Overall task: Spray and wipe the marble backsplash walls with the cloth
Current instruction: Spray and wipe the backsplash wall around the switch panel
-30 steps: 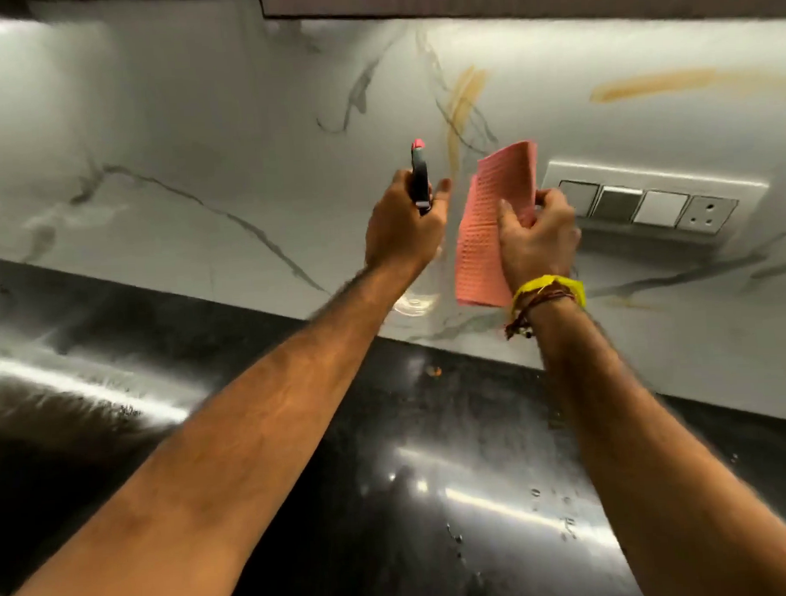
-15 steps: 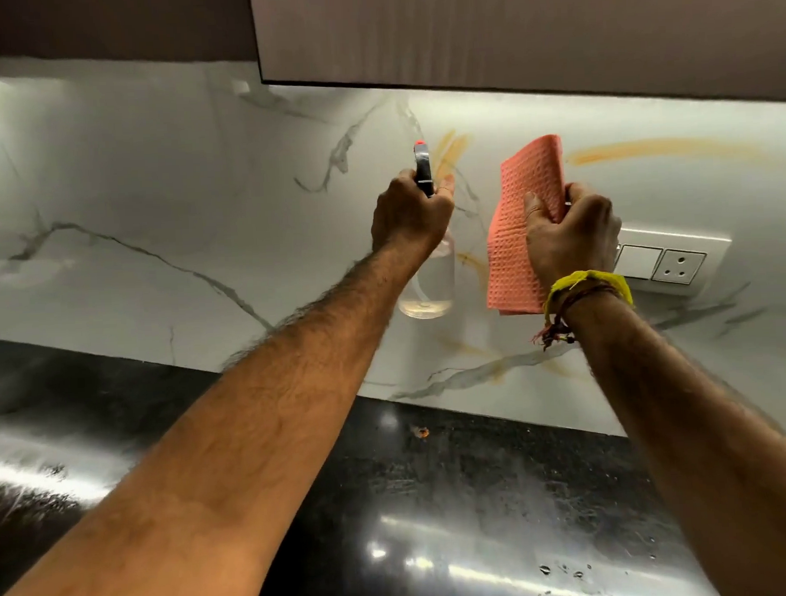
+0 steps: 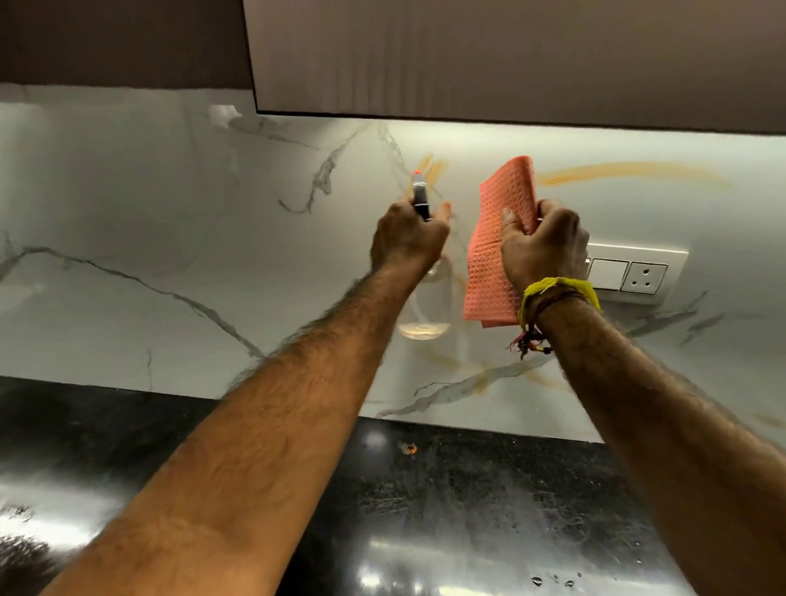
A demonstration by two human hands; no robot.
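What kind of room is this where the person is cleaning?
Most likely a kitchen. A shiny black countertop runs along a white marble backsplash, a dark wall cabinet hangs above it, and a switch and socket plate is set into the wall.

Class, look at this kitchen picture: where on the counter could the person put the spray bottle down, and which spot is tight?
Free: the black counter between the two forearms, below the marble backsplash, though it bears a small orange speck and water drops. Also the counter left of the left arm. Tight: near the switch panel, where the right hand grips the cloth.
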